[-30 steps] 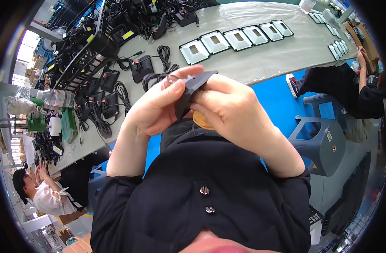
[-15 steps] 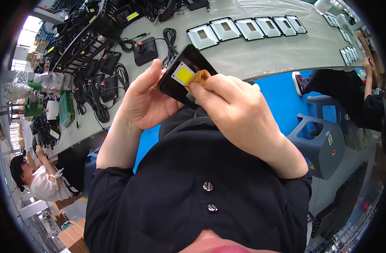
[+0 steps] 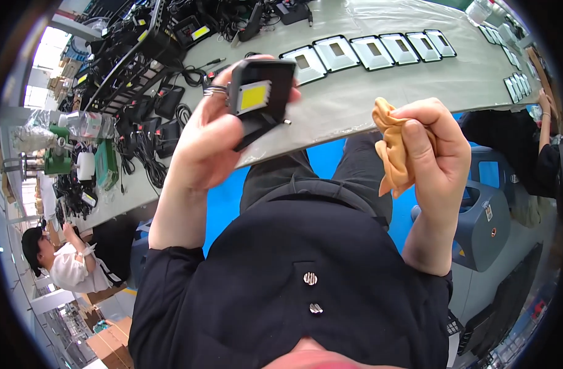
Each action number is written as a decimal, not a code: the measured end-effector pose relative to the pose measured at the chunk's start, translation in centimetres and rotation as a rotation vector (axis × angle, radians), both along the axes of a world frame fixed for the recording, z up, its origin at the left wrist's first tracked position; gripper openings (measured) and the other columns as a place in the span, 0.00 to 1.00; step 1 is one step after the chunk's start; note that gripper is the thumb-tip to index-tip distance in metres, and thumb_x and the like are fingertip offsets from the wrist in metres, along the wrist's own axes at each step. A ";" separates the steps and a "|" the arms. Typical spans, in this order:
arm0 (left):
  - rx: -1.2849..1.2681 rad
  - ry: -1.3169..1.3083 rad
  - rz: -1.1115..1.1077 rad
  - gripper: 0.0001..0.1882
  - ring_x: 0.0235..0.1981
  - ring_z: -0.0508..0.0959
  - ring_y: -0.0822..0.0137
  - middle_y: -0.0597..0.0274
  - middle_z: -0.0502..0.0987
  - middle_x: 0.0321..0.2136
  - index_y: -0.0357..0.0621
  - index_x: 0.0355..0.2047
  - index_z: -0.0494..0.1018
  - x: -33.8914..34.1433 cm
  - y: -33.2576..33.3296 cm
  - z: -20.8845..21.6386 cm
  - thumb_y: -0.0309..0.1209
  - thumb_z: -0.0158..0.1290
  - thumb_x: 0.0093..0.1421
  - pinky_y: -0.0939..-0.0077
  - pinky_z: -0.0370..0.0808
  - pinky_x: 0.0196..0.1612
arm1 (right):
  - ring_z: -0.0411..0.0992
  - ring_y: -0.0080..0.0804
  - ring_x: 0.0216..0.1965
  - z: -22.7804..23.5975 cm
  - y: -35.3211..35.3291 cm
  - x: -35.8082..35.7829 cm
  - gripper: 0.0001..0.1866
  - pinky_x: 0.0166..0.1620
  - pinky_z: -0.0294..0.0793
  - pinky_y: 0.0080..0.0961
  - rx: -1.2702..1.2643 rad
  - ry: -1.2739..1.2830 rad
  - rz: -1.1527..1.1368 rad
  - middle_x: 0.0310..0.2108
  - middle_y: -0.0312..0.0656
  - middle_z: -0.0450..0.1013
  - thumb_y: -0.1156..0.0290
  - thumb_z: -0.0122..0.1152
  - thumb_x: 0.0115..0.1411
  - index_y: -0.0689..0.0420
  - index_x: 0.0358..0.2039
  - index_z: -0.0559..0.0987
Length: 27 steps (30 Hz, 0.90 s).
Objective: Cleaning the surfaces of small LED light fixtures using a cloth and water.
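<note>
My left hand (image 3: 211, 138) is closed around a black LED floodlight housing (image 3: 266, 71), tilted so its inside faces me. A yellow LED panel (image 3: 253, 96) on a pale plate shows in the housing; motion blurs its edges slightly. Well to the right, my right hand (image 3: 438, 144) pinches a crumpled tan cloth (image 3: 393, 147) between thumb and fingers. The cloth hangs apart from the housing, over the gap in front of the table.
Black-edged white frames with small windows (image 3: 374, 53) lie in a row across the table (image 3: 331, 92). Cabled black housings (image 3: 167, 101) crowd its left side, near a green machine (image 3: 51, 147). A person (image 3: 72, 264) sits at left; another (image 3: 509, 135) is at right, beside blue-grey stools (image 3: 484, 215).
My right hand has drawn the cloth off the LED panel and swung away to the right. My left hand has raised and turned the housing, its fingers now wrapped behind it.
</note>
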<state>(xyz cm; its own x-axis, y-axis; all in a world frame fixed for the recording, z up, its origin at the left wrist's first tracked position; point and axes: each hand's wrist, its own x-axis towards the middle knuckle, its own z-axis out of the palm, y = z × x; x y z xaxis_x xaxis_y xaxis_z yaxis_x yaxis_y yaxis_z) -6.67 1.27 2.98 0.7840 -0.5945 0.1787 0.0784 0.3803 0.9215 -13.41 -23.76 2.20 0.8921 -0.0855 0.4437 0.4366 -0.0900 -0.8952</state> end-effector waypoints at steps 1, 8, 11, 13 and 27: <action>0.144 -0.094 0.092 0.38 0.49 0.71 0.67 0.51 0.67 0.52 0.35 0.59 0.57 0.8 0.2 0.4 0.31 0.60 0.50 0.75 0.66 0.54 | 0.71 0.18 0.29 -0.1 -0.5 0.0 0.05 0.32 0.69 0.14 0.008 0.010 -0.025 0.31 0.39 0.73 0.78 0.54 0.61 0.64 0.33 0.77; 0.971 -0.847 0.396 0.37 0.52 0.70 0.55 0.51 0.69 0.51 0.42 0.55 0.64 8.6 -3.3 -3.3 0.34 0.64 0.44 0.67 0.67 0.55 | 0.70 0.20 0.29 -1.5 -1.5 0.7 0.04 0.32 0.68 0.15 -0.056 0.014 -0.146 0.29 0.37 0.72 0.77 0.57 0.59 0.62 0.33 0.79; 1.128 -0.874 0.258 0.37 0.54 0.68 0.53 0.51 0.68 0.53 0.43 0.56 0.63 10.7 -4.5 -5.5 0.35 0.62 0.45 0.66 0.66 0.56 | 0.70 0.21 0.29 -1.9 -2.0 0.9 0.04 0.32 0.69 0.16 -0.069 0.014 -0.156 0.28 0.37 0.72 0.77 0.59 0.58 0.62 0.33 0.79; 1.233 -0.820 0.186 0.38 0.55 0.67 0.53 0.50 0.67 0.53 0.44 0.57 0.62 11.1 -4.7 -6.2 0.35 0.61 0.45 0.66 0.66 0.57 | 0.71 0.22 0.29 -2.3 -2.4 1.1 0.04 0.33 0.69 0.16 -0.081 0.027 -0.148 0.27 0.38 0.72 0.77 0.59 0.57 0.62 0.33 0.79; 1.287 -0.770 0.034 0.38 0.56 0.67 0.55 0.56 0.66 0.57 0.52 0.58 0.64 11.7 -4.4 -4.8 0.33 0.63 0.45 0.66 0.65 0.58 | 0.72 0.32 0.29 -6.9 -1.1 5.0 0.17 0.33 0.72 0.25 -0.473 0.121 -0.057 0.28 0.42 0.72 0.75 0.58 0.56 0.58 0.47 0.76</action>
